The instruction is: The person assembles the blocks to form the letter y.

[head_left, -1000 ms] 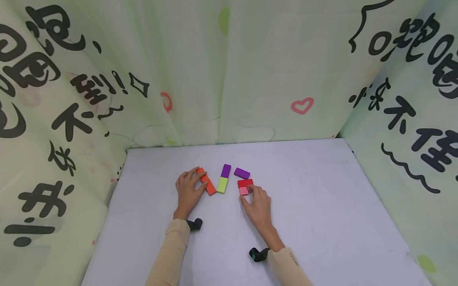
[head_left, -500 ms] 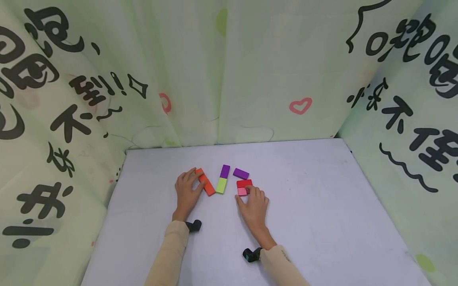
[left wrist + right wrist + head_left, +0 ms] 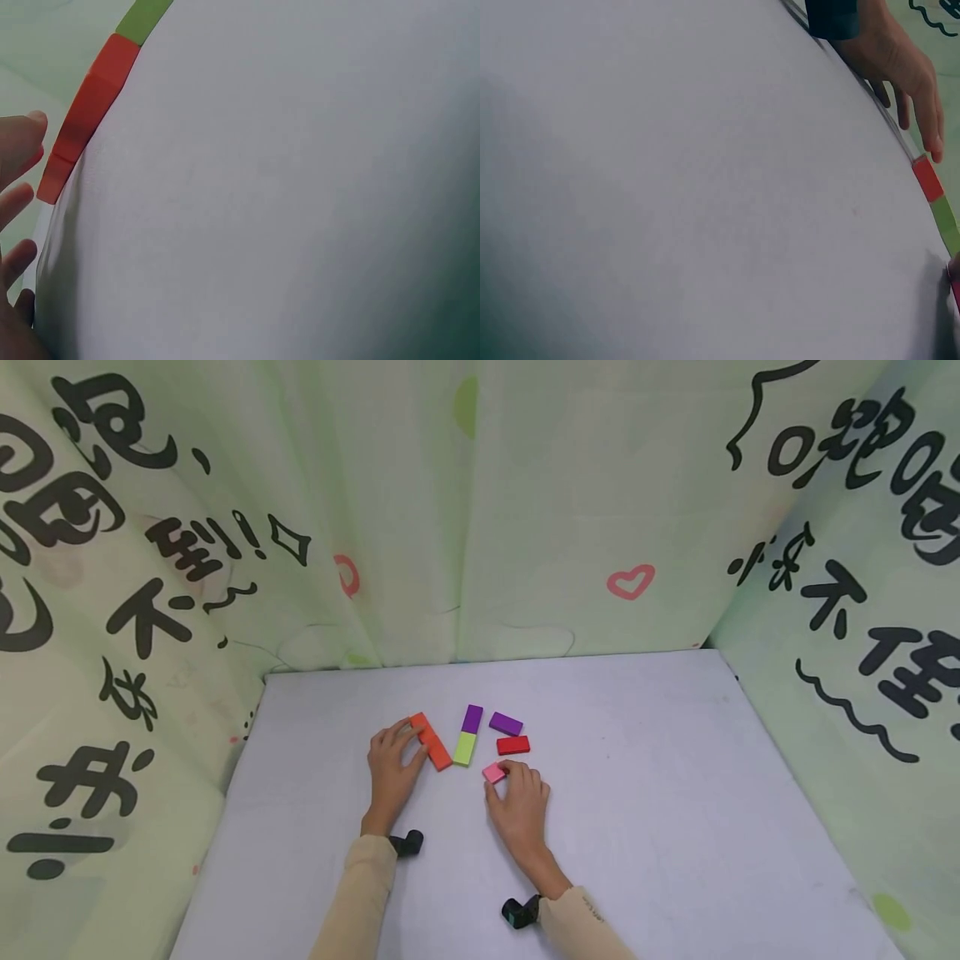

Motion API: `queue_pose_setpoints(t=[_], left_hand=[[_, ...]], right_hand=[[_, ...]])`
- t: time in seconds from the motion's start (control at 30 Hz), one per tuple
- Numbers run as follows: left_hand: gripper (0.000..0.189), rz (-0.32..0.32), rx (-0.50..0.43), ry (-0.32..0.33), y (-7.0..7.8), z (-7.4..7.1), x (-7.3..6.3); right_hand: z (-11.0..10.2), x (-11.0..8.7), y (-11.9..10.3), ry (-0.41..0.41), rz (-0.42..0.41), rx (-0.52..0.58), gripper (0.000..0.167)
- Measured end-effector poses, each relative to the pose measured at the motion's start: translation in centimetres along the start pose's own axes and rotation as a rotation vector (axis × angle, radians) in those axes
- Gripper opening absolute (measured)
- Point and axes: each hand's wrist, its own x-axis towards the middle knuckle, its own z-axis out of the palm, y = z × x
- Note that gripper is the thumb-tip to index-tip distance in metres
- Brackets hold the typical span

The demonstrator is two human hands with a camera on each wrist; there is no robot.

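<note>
My right hand (image 3: 519, 810) pinches a small pink block (image 3: 492, 773) between thumb and index finger, in front of a red block (image 3: 513, 745). Beside an orange row of blocks (image 3: 431, 742), my left hand (image 3: 390, 772) has its fingers loosely extended, with thumb and index fingertips at the row's left side. In the left wrist view, seams cross that orange row (image 3: 88, 105). The row's near end meets a lime green block (image 3: 464, 749), which lines up with a purple block (image 3: 472, 719) behind it, making a slanted V.
Another purple block (image 3: 506, 723) lies tilted behind the red one. Everything rests on a white-covered table (image 3: 645, 793), bordered by a pale green curtain (image 3: 540, 527) at the back and sides. Black wrist cameras (image 3: 521, 912) jut inward from both sleeves.
The pink block has come away from the red block, toward the person and slightly left, in the right hand. The left fingers have drawn back a little from atop the orange row.
</note>
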Motion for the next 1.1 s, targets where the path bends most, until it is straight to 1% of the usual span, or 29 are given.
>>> queue_pose_setpoints(t=[0.1, 0.23, 0.4, 0.67, 0.9, 1.1], left_hand=[[0.038, -0.004, 0.016, -0.016, 0.0, -0.1, -0.1], [0.038, -0.006, 0.025, -0.018, 0.2, -0.1, -0.1], [0.039, 0.005, 0.042, -0.005, 0.4, -0.1, -0.2], [0.038, 0.029, 0.054, 0.012, 0.2, 0.1, -0.2], [0.038, 0.013, 0.063, 0.002, 0.3, 0.0, -0.2], [0.039, 0.001, 0.075, -0.011, 0.4, 0.0, -0.2]], right_hand=[[0.2, -0.4, -0.4, -0.007, -0.014, 0.007, 0.039], [0.5, -0.7, -0.7, -0.016, -0.038, 0.019, 0.039], [0.8, -1.0, -1.0, -0.027, -0.070, 0.036, 0.038], [1.0, -1.3, -1.7, -0.053, -0.102, 0.050, 0.038], [1.3, -1.3, -2.1, -0.038, -0.143, 0.047, 0.037], [1.5, -1.2, -2.4, -0.052, -0.144, 0.046, 0.036]])
